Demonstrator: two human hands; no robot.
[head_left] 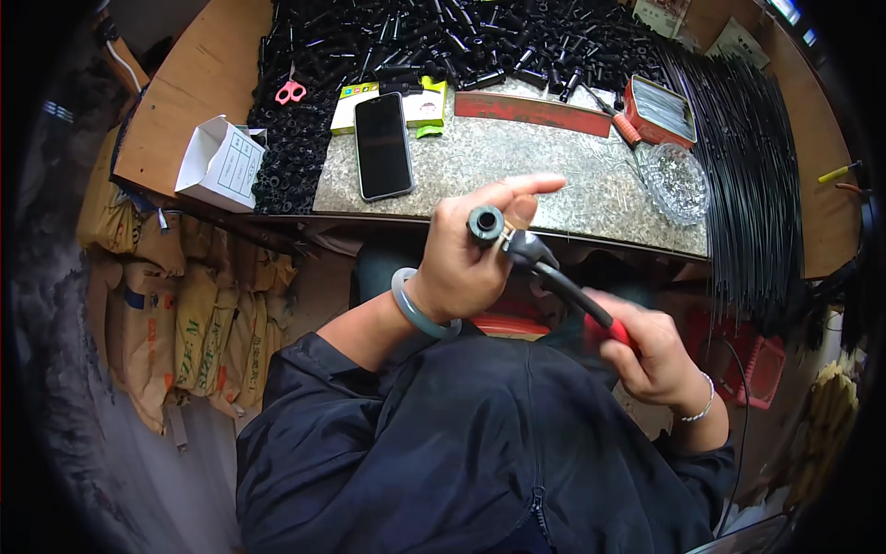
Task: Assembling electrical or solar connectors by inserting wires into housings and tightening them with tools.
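My left hand [464, 254], with a pale green bangle at its wrist, holds a black tubular part [485, 223] whose round open end faces up. Its index finger points out to the right above the part. In my right hand [653, 349] is a pair of pliers [577, 294] with black and red handles. The metal head of the pliers is at or very near the tubular part, beside my left fingertips; whether it grips anything cannot be made out. Part of my right hand is blurred. Both hands are in front of the table's near edge, above my lap.
On the speckled tabletop [517, 152] lie a phone [383, 148], a yellow box [427, 109], a red bar [532, 113] and a glass dish [676, 185]. Heaped black parts [415, 37] cover the back. Long black rods [752, 175] lie right; a white carton [220, 164] stands left.
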